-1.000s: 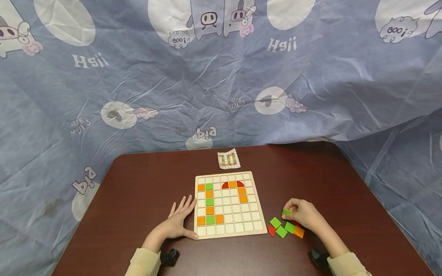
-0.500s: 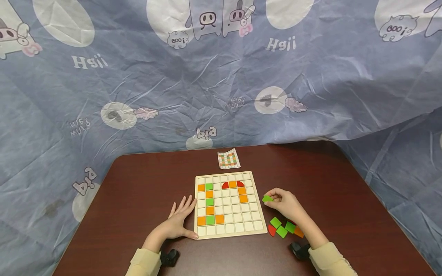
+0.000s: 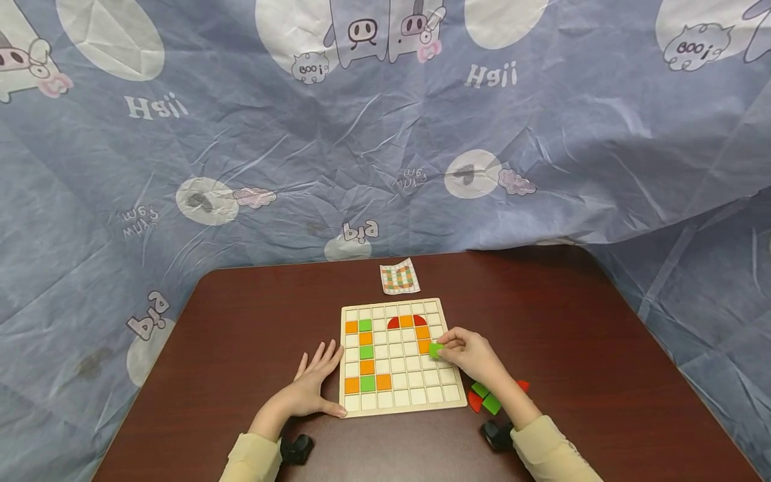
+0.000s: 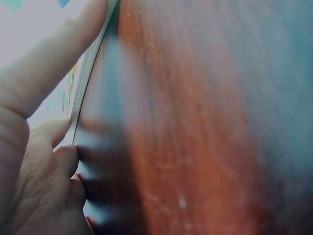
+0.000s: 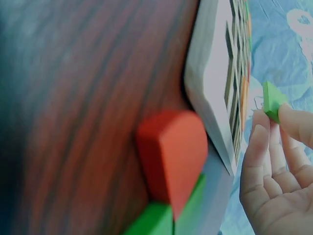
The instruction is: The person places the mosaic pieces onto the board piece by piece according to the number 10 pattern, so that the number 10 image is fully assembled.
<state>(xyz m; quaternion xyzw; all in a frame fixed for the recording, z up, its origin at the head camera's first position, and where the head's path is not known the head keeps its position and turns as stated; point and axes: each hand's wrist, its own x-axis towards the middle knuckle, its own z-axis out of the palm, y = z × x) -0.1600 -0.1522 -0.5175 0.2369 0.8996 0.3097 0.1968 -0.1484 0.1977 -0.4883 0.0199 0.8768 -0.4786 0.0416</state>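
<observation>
A light wooden grid board [image 3: 402, 409] lies on the table, with orange and green square tiles and two red quarter-round tiles set in some of its cells. My right hand [image 3: 476, 356] pinches a green square tile [image 3: 436, 350] between thumb and fingers over the board's right side, close to an orange tile [image 3: 424, 346]. In the right wrist view the green tile [image 5: 273, 101] is tilted in the fingertips. My left hand [image 3: 309, 388] rests spread at the board's left edge, its thumb at the near left corner and its fingertips along the side.
Loose green tiles [image 3: 491, 404] and red quarter-round pieces [image 3: 475, 401] lie right of the board, partly hidden by the right forearm. A small paper card [image 3: 399, 278] with a coloured grid pattern lies behind the board. A printed blue cloth [image 3: 337, 147] hangs beyond the dark table [image 3: 277, 301].
My right hand has lifted the green tile from the loose pieces and carried it left and away over the board's right columns. The left hand has stayed still.
</observation>
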